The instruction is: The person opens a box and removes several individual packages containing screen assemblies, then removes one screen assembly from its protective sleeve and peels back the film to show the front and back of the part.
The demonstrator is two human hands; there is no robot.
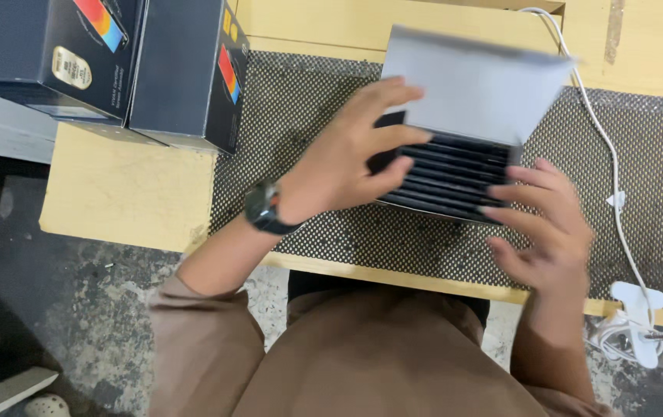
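Observation:
A grey box with black ribbed slats (455, 166) lies on the dotted mat (293, 139), its pale grey lid flap (474, 81) raised and blurred. My left hand (351, 154), with a dark wristwatch, rests its spread fingers on the box's left side and over the slats. My right hand (544, 228) has its fingers stretched onto the box's near right corner. Neither hand is closed around the box.
Two dark product boxes (115, 62) stand at the table's back left. A white cable (609, 154) runs down the right side to a white clamp (639, 320) at the table's front edge. The wooden table (115, 193) ends near my body; a rough floor lies below.

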